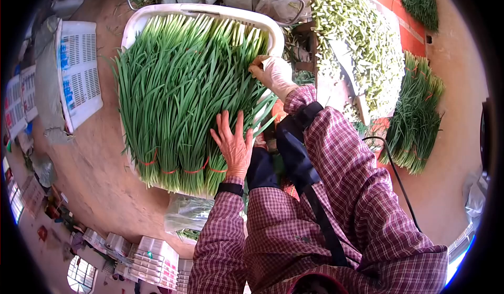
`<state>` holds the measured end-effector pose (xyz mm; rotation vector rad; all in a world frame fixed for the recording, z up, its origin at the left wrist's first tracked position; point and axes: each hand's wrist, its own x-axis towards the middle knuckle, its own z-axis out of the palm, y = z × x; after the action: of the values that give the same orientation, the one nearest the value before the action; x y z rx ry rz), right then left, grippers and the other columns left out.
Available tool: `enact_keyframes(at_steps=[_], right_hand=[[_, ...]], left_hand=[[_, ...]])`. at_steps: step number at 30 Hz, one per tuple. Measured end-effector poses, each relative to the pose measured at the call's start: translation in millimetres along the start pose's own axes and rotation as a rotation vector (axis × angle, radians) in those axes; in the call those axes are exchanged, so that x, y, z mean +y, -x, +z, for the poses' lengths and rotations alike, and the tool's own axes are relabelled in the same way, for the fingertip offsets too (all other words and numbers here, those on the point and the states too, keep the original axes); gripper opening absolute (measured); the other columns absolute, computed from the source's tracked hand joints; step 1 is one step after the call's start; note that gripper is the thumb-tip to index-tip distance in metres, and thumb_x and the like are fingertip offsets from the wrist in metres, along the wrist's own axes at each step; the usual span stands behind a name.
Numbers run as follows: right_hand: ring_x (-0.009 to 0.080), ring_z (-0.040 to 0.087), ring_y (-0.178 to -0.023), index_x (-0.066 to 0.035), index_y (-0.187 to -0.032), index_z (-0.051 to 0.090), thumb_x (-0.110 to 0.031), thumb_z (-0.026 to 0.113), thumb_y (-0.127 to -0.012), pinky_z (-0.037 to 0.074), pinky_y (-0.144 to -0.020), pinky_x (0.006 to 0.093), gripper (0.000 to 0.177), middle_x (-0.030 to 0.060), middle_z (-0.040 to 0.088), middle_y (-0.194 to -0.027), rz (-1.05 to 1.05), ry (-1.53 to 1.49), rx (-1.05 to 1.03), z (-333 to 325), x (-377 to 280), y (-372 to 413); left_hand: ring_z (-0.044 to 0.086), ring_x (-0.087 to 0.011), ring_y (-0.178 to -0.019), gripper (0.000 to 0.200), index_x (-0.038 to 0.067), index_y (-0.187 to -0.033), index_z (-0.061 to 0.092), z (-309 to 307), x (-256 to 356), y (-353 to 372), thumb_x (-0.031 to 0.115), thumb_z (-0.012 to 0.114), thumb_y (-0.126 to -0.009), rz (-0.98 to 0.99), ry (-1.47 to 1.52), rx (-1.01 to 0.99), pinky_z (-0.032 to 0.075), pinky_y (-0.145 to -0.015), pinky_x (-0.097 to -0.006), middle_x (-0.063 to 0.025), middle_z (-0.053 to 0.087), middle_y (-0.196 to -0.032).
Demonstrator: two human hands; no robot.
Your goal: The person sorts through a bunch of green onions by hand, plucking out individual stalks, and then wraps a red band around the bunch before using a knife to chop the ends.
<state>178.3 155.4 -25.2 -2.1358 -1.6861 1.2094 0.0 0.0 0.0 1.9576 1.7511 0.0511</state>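
Observation:
Long garlic chives (184,79) fill a white plastic basket (210,8), their pale ends at the far rim. Red bands tie several bundles at the near end. My left hand (234,144), bare, lies open with spread fingers on the leaves at the right near side. My right hand (273,75), in a pale glove, is at the basket's right edge by the upper stalks. Its fingers are bent and closed against the chives; what is between them is hidden.
To the right, a heap of short-cut pale stalks (357,18) covers a board with a large knife (346,76) on it. More banded chives (415,115) lie beyond. White crates (79,71) stand left, stacked crates (155,260) lower left. A black cable (399,178) hangs beside my right arm.

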Motion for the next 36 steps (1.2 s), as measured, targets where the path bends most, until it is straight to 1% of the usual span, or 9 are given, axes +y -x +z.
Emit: enact_keyframes(at_steps=[3, 9, 11, 13, 15, 16, 18, 21, 36], right_hand=[[0.0194, 0.066, -0.068, -0.006, -0.093, 0.071, -0.025, 0.067, -0.084, 0.052, -0.065, 0.031, 0.021, 0.0057, 0.072, -0.079, 0.008, -0.109, 0.091, 9.8, 2.0, -7.4], [0.0098, 0.058, -0.071, 0.0, -0.1, 0.065, -0.023, 0.056, -0.094, 0.049, -0.069, 0.0253, 0.026, 0.0008, 0.064, -0.081, -0.037, -1.031, 0.244, -46.2, 2.4, 4.5], [0.0092, 0.057, -0.072, 0.0, -0.101, 0.066, -0.027, 0.054, -0.095, 0.049, -0.069, 0.0254, 0.03, 0.0023, 0.067, -0.085, -0.235, -0.919, -0.032, -70.4, 17.7, 32.2], [0.0126, 0.064, -0.073, -0.004, -0.102, 0.07, -0.026, 0.054, -0.095, 0.052, -0.071, 0.027, 0.028, 0.0055, 0.072, -0.085, -0.044, -0.528, -0.566, -99.2, 14.4, 65.7], [0.0176, 0.068, -0.075, -0.009, -0.102, 0.071, -0.024, 0.056, -0.093, 0.053, -0.071, 0.0298, 0.023, 0.0078, 0.072, -0.083, -0.129, 0.101, -0.602, -99.9, -0.3, 90.0], [0.0176, 0.068, -0.075, -0.009, -0.102, 0.071, -0.024, 0.056, -0.093, 0.053, -0.071, 0.0298, 0.023, 0.0078, 0.072, -0.083, -0.127, 0.099, -0.599, -91.0, 3.6, 87.4], [0.0238, 0.069, -0.078, -0.013, -0.1, 0.072, -0.024, 0.06, -0.09, 0.054, -0.073, 0.0338, 0.02, 0.0095, 0.071, -0.085, -0.258, -0.221, -0.05, -62.8, 15.3, 73.6], [0.0284, 0.068, -0.073, -0.009, -0.094, 0.073, -0.016, 0.064, -0.086, 0.054, -0.071, 0.0357, 0.014, 0.0124, 0.07, -0.079, -0.234, 0.084, 0.229, -41.0, 0.0, 31.1], [0.0306, 0.068, -0.073, -0.013, -0.076, 0.07, -0.019, 0.063, -0.072, 0.054, -0.066, 0.0398, 0.01, 0.0106, 0.069, -0.077, -0.359, 0.234, 0.233, -2.8, 16.9, -2.1]], left_hand=[[0.018, -0.0353, -0.144, 0.06, 0.016, -0.143, 0.042, 2.4, -4.1, -4.9, 0.028, 0.063, -0.087, -0.012, -0.004, 0.03, 0.016, -0.111, -0.0641, -0.0122, 0.024, -0.152], [0.019, -0.0342, -0.144, 0.058, 0.017, -0.143, 0.042, 16.6, -0.5, -6.6, 0.029, 0.06, -0.089, -0.01, 0.002, 0.047, 0.017, -0.111, -0.0632, -0.0114, 0.026, -0.152], [0.019, -0.0344, -0.144, 0.058, 0.018, -0.143, 0.043, 16.9, 2.5, -4.2, 0.03, 0.059, -0.089, -0.015, 0.021, 0.035, 0.017, -0.111, -0.0634, -0.0098, 0.027, -0.152], [0.017, -0.0343, -0.144, 0.057, 0.018, -0.143, 0.043, 19.4, 2.5, -2.3, 0.032, 0.058, -0.09, -0.011, -0.02, 0.0, 0.016, -0.111, -0.0636, -0.0069, 0.029, -0.152], [0.017, -0.0339, -0.145, 0.056, 0.018, -0.143, 0.043, 20.6, 2.9, -1.8, 0.034, 0.057, -0.09, -0.004, -0.01, 0.009, 0.015, -0.112, -0.0636, -0.0036, 0.031, -0.152], [0.017, -0.034, -0.145, 0.056, 0.018, -0.142, 0.043, 20.6, 3.0, -1.2, 0.033, 0.057, -0.09, 0.003, -0.011, 0.007, 0.015, -0.112, -0.0636, -0.0033, 0.031, -0.152], [0.017, -0.0341, -0.145, 0.056, 0.018, -0.142, 0.044, 22.6, 1.5, -0.7, 0.033, 0.057, -0.09, 0.004, -0.016, 0.006, 0.014, -0.112, -0.0636, -0.0031, 0.031, -0.152], [0.017, -0.0344, -0.145, 0.056, 0.017, -0.142, 0.044, 23.4, -1.0, -0.7, 0.033, 0.057, -0.09, 0.024, -0.022, 0.009, 0.014, -0.112, -0.0638, -0.0029, 0.032, -0.152], [0.018, -0.0343, -0.145, 0.056, 0.017, -0.141, 0.045, 23.6, 0.7, -1.5, 0.033, 0.059, -0.089, 0.02, -0.011, 0.027, 0.014, -0.112, -0.0646, -0.0026, 0.034, -0.151]])
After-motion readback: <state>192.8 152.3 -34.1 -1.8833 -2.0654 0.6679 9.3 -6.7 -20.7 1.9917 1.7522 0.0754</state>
